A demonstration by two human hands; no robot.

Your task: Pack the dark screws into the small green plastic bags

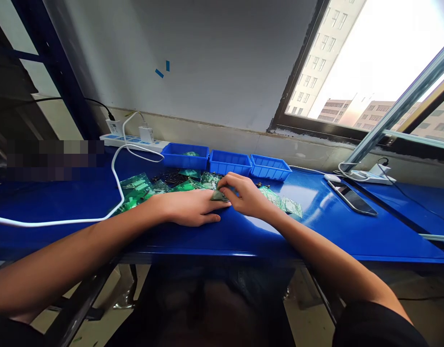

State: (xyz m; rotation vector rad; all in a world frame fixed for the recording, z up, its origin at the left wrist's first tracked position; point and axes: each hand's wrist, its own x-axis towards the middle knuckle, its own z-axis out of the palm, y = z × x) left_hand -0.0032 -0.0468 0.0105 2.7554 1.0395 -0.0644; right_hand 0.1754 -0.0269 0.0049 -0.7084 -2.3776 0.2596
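Observation:
My left hand (193, 207) lies flat on the blue tabletop, palm down with its fingers stretched out to the right. Close against it, my right hand (245, 195) is closed in a pinch on a small green plastic bag (217, 195), which sits at the left fingers. What the bag contains is too small to tell. Green plastic packets (137, 185) are spread behind and left of my left hand, with a heap of small black parts (173, 179) among them. More clear green packets (291, 206) lie just right of my right hand.
Three blue bins, a left one (186, 156), a middle one (230, 163) and a right one (270, 167), line the wall. A white cable (115, 178) loops from a power strip (130, 142) across the left side. A phone (354, 197) rests at the right.

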